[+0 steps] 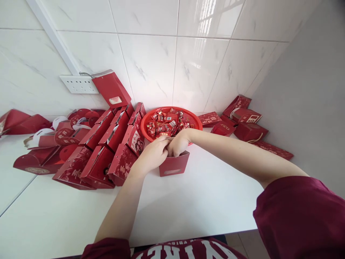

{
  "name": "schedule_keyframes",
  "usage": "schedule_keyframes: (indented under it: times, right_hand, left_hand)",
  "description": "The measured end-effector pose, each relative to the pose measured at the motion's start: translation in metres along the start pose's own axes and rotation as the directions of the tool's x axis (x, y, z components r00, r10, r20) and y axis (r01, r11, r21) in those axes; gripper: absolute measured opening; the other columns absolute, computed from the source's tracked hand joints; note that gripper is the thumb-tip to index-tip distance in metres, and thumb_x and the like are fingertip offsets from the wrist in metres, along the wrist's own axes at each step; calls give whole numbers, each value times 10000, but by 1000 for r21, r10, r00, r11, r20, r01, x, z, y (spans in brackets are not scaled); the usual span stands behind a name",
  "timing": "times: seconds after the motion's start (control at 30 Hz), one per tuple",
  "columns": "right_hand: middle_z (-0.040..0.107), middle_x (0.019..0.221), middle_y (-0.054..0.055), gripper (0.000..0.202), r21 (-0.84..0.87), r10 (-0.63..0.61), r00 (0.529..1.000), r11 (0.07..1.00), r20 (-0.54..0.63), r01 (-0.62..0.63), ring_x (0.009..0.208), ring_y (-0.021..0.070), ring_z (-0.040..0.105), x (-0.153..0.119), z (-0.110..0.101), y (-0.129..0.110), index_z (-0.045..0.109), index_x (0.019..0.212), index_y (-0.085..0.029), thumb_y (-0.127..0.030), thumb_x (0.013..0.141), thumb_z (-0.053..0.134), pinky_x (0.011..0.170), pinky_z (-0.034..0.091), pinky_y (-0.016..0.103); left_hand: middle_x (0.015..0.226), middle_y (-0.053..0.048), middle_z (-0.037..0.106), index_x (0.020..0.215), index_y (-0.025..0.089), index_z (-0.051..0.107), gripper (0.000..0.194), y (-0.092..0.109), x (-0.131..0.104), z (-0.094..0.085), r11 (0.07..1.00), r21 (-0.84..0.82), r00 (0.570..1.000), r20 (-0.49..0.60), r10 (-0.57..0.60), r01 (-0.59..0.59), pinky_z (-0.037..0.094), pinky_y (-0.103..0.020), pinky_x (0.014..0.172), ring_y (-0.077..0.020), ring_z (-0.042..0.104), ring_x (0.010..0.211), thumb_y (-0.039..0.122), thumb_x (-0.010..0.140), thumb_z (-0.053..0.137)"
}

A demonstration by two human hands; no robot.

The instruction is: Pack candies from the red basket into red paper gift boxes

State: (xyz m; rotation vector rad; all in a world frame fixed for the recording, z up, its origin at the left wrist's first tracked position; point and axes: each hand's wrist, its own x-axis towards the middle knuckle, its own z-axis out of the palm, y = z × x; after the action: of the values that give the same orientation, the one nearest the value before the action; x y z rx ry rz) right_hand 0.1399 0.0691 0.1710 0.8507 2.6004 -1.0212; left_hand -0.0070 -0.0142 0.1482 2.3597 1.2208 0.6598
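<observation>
A small red box (174, 166) stands on the white table, in front of a red basket (199, 126) of wrapped candies (164, 124). At the box's left side is my left hand (153, 154), its fingers bent inward at the opening; whether they grip the rim is hard to see. My right hand (179, 143) reaches down into the top of the box, with its fingertips hidden inside. The two hands meet over the opening, and anything between the right fingers is out of sight.
Rows of red boxes (121, 163) stand left of the basket, with rounded red boxes (40, 160) farther left. One box (111, 88) leans by the wall socket (78, 84). More red boxes (250, 131) lie at the back right. The table's front edge is near my body.
</observation>
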Motion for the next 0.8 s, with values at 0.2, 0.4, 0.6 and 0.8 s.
schedule_keyframes:
  times: [0.2,0.4,0.6,0.8]
  right_hand:
    - [752,889,48,347,464,-84,927,880,365,-103,883,201,702,-39,-39,0,739,995,-124,-315,711,794,823,540,302]
    - [729,1076,114,316,577,-62,974,797,-219,180,1001,200,685,-38,-57,50,690,1068,-124,-339,837,696,898,521,304]
    - [742,991,135,141,397,254,898,912,-359,-99,824,186,700,-7,-39,97,699,908,-111,-231,840,672,696,536,252]
    - [731,786,70,103,249,266,822,956,-503,-157,670,150,663,20,-29,105,693,857,-121,-170,836,605,645,503,229]
  left_hand:
    - [1211,-51,611,1055,210,706,337,0,0,2,998,66,999,41,16,-19,509,-309,881,-218,622,1043,100,857,456]
    - [1256,-37,589,1070,238,711,346,6,-8,0,993,113,997,75,30,-38,512,-304,863,-215,632,1029,106,864,465]
    - [1241,-30,588,1141,281,691,344,14,-11,-4,989,132,989,142,43,-62,517,-303,826,-209,661,943,143,886,504]
    - [1250,-2,631,1323,315,563,540,29,-21,-18,981,177,992,110,65,-84,502,-326,922,-227,618,1102,61,847,534]
